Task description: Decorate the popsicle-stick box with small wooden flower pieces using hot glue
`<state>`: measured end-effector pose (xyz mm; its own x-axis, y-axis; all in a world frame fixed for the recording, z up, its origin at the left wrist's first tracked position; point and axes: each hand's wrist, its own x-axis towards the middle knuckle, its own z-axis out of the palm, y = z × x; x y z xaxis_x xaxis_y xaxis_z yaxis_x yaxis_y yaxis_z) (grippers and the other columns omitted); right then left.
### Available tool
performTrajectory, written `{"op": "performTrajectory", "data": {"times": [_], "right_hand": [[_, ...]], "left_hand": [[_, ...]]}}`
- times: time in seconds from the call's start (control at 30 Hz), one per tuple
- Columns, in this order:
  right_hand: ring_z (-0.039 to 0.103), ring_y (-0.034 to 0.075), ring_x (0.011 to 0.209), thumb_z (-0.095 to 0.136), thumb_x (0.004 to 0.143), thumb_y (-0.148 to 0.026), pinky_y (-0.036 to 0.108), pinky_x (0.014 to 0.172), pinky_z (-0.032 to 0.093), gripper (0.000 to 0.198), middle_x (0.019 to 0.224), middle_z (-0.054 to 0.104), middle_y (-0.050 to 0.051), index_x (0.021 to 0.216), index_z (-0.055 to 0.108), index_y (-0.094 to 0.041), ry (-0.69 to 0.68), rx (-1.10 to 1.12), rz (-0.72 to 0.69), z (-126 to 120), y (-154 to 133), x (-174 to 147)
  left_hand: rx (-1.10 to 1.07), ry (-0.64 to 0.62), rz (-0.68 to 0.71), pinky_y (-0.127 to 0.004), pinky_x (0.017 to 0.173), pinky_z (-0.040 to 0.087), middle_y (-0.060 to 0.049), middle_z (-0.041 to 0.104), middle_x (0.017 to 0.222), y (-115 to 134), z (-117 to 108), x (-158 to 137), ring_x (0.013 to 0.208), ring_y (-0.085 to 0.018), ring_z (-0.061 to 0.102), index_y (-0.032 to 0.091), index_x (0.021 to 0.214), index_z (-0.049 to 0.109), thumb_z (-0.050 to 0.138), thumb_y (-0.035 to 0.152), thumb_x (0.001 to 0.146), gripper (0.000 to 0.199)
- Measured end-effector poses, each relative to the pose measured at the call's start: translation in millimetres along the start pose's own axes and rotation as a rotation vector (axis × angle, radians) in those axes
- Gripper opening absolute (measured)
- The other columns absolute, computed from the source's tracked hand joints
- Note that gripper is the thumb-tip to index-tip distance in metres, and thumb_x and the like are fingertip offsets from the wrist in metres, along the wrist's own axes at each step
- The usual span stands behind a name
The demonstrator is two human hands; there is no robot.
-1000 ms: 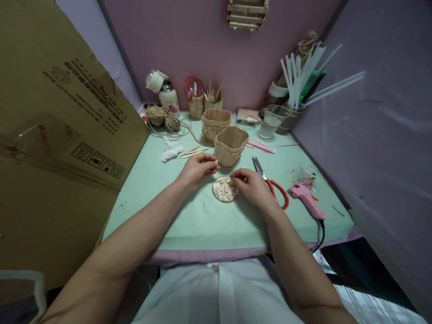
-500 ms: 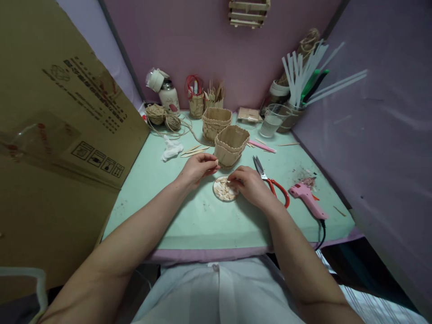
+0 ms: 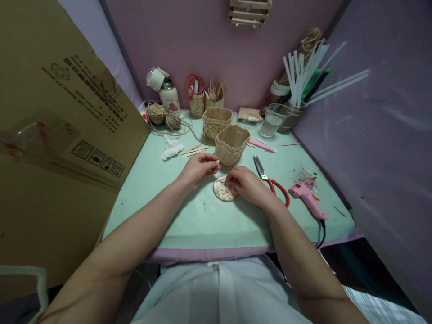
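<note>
My left hand [image 3: 201,168] pinches a small pale wooden piece [image 3: 218,163] between thumb and fingertips, just in front of the nearer wooden basket [image 3: 227,150]. This basket has a scalloped rim. My right hand [image 3: 245,183] reaches over a small round dish [image 3: 219,196] of pale wooden chips. Its fingers are pressed together at the chips; whatever is between the fingertips is hidden. Behind the nearer basket stands a similar basket [image 3: 211,128]. Scissors [image 3: 270,180] with red handles lie to the right of my right hand.
A pink glue gun [image 3: 308,198] lies at right, its cord over the table edge. Wooden strips [image 3: 195,150] and a crumpled white tissue [image 3: 172,147] lie at left. Twine balls [image 3: 157,114], a bottle [image 3: 169,99] and a clear cup [image 3: 271,123] stand behind. A cardboard box [image 3: 60,180] borders the left.
My right hand's fingers have shifted slightly left over the chips in the dish. My left hand stays nearly still with its wooden piece.
</note>
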<state>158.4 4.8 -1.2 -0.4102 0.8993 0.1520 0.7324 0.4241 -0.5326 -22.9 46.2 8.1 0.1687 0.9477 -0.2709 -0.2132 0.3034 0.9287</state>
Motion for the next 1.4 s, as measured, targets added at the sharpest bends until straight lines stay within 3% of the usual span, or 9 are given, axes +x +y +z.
{"op": "performTrajectory", "data": {"times": [0.17, 0.27, 0.7, 1.4], "right_hand": [[0.054, 0.015, 0.063, 0.065, 0.073, -0.023, 0.027, 0.060, 0.039, 0.004, 0.069, 0.063, -0.002, 0.075, 0.065, -0.020, 0.252, 0.723, 0.346, 6, -5, 1], [0.050, 0.012, 0.055, 0.070, 0.068, -0.030, 0.025, 0.054, 0.037, 0.013, 0.061, 0.059, -0.003, 0.072, 0.064, -0.019, 0.344, 0.925, 0.438, 11, -9, 7], [0.046, 0.009, 0.051, 0.075, 0.062, -0.030, 0.024, 0.049, 0.034, 0.016, 0.059, 0.059, -0.004, 0.069, 0.066, -0.019, 0.443, 1.129, 0.503, 17, -12, 14], [0.052, 0.012, 0.054, 0.078, 0.059, -0.032, 0.025, 0.052, 0.038, 0.019, 0.060, 0.062, -0.002, 0.068, 0.067, -0.018, 0.460, 1.143, 0.515, 18, -15, 14]], "left_hand": [[0.002, -0.040, 0.004, -0.029, 0.071, 0.052, -0.001, 0.065, 0.070, -5, 7, -5, 0.066, -0.013, 0.065, 0.013, 0.074, 0.064, 0.076, 0.013, 0.062, 0.017], [-0.007, -0.062, -0.011, -0.028, 0.070, 0.051, -0.001, 0.065, 0.070, -8, 12, -10, 0.065, -0.012, 0.063, 0.012, 0.074, 0.065, 0.077, 0.014, 0.061, 0.018], [-0.085, -0.064, 0.025, -0.028, 0.071, 0.051, -0.001, 0.066, 0.070, -10, 16, -14, 0.066, -0.011, 0.062, 0.013, 0.074, 0.064, 0.082, 0.019, 0.057, 0.026], [-0.093, -0.042, 0.035, -0.027, 0.068, 0.049, -0.001, 0.064, 0.070, -11, 19, -14, 0.067, -0.011, 0.060, 0.014, 0.073, 0.064, 0.084, 0.022, 0.053, 0.030]]}}
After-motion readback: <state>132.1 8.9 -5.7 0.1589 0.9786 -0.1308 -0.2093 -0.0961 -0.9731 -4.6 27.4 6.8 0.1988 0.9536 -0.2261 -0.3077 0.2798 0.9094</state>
